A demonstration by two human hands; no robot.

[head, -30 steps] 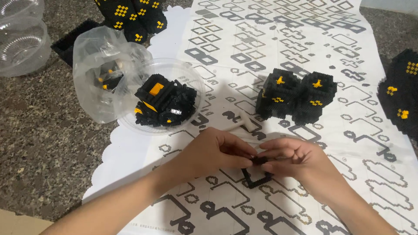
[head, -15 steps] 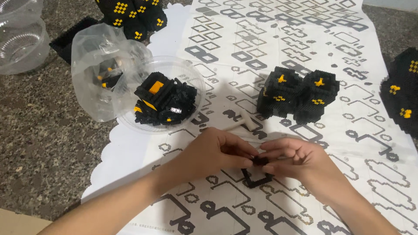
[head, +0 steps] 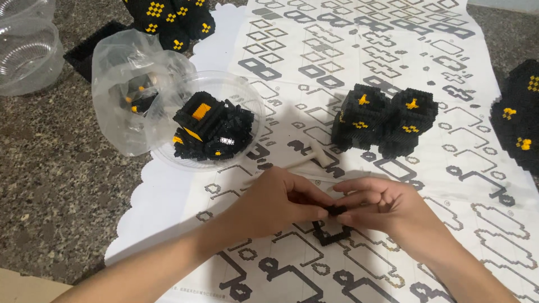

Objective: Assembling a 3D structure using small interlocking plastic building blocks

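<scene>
Small black brick piece (head: 336, 211), pinched between both sets of fingers just above the printed paper instruction sheet (head: 393, 73) on the speckled stone tabletop (head: 50, 168). Left hand (head: 275, 202) clamped on its left end, right hand (head: 387, 210) on its right, long axis running left to right, equally near both. Farther left, clear plastic bowl (head: 168, 160) of black and orange bricks.

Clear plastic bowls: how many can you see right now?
3: one holding black bricks left of centre, and two stacked empty at the top-left corner. The crumpled plastic bag may hide more.
</scene>
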